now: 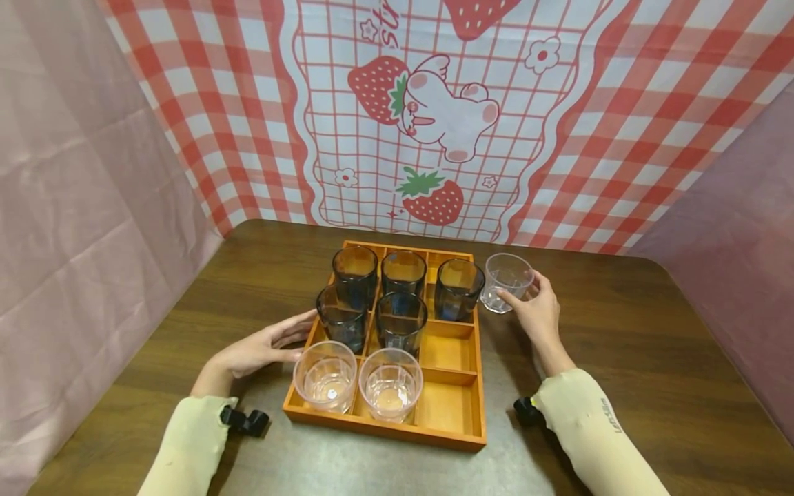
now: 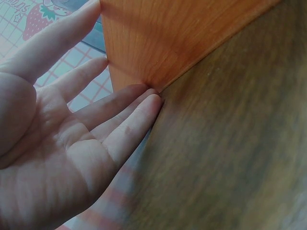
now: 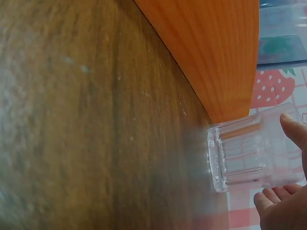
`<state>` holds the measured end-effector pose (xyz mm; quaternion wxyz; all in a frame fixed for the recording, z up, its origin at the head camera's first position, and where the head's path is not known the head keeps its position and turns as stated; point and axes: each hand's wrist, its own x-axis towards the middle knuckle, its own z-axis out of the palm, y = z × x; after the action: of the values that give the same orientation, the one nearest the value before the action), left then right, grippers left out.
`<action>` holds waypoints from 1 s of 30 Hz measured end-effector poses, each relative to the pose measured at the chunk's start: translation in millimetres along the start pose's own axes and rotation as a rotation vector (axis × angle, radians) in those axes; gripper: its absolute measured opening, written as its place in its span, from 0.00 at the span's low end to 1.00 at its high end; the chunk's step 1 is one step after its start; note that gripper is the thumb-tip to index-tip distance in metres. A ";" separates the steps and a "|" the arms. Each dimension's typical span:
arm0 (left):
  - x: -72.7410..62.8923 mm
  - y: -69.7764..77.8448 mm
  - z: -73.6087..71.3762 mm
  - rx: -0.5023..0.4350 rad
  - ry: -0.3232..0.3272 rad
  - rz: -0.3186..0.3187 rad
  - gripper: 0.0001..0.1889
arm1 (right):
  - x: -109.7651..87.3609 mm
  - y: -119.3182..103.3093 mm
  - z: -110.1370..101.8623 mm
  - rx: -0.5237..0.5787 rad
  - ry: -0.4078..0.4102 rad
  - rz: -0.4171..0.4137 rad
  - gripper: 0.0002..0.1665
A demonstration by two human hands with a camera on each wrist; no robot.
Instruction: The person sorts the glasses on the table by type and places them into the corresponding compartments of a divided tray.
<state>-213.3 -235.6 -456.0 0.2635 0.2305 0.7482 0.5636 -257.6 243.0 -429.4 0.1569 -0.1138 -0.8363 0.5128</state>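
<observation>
My right hand [image 1: 538, 310] holds a clear plastic cup [image 1: 504, 282] between thumb and fingers, just outside the far right corner of a wooden divided tray [image 1: 384, 431]. The right wrist view shows this cup's base [image 3: 217, 160] close to the tabletop; whether it touches is hard to tell. With fingers extended, my left hand [image 1: 257, 350] touches the tray's left side wall [image 2: 144, 43]. Several dark tinted cups [image 1: 400, 324] stand in the tray's back and middle rows, including one at back right [image 1: 457, 293]. Two clear cups [image 1: 325, 382] stand in the front row, left and middle.
The tray rests on a dark brown wooden table [image 1: 620, 324]. Behind it hangs a red-and-white checked cloth [image 1: 446, 138] with strawberries. Pink cloth [image 1: 80, 207] hangs at both sides. A black strap piece [image 1: 248, 420] sits on the left wrist.
</observation>
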 end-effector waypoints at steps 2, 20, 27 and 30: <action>0.1 0.7 0.4 0.000 0.004 -0.003 0.43 | -0.8 0.7 0.2 0.006 0.014 0.000 0.46; 1.0 1.0 0.7 -0.021 -0.007 0.011 0.44 | -33.6 10.6 -38.7 0.074 -0.086 -0.093 0.42; 0.8 0.0 0.1 -0.014 -0.008 0.011 0.44 | -56.5 6.8 -62.7 0.166 -0.202 -0.232 0.38; 0.4 -0.5 0.1 -0.013 -0.008 0.016 0.44 | -64.2 4.3 -69.8 0.240 -0.262 -0.285 0.37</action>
<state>-213.6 -235.4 -456.5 0.2633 0.2370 0.7415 0.5698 -171.6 279.7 -413.0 0.1301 0.0928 -0.7901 0.5918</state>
